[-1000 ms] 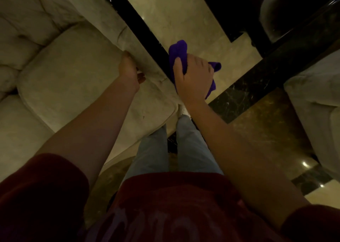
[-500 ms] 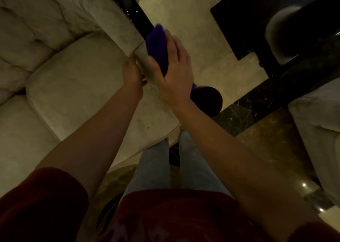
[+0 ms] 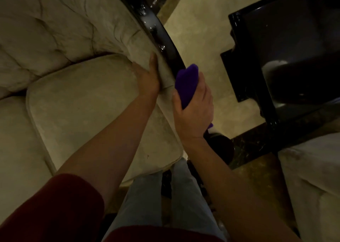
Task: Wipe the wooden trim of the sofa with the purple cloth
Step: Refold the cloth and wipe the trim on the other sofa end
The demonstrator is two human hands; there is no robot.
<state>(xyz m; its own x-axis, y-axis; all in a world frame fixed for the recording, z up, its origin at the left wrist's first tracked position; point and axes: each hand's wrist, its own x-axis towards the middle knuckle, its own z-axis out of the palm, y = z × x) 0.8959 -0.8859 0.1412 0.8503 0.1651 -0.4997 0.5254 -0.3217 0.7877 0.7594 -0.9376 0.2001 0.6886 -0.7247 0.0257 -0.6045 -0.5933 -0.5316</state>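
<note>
A: Two hands at one cream sofa [image 3: 77, 103], left half of view. Trim?
B: Glossy dark wooden trim [image 3: 161, 37] edges its right arm, running far to near.
A: Hands?
B: Left hand [image 3: 147, 78] flat on upholstery, fingers together. Right hand [image 3: 195, 105] fingers curled, gripping purple cloth [image 3: 186, 83] against trim.

Head camera looks steeply down, close above the sofa [image 3: 77, 102].
</note>
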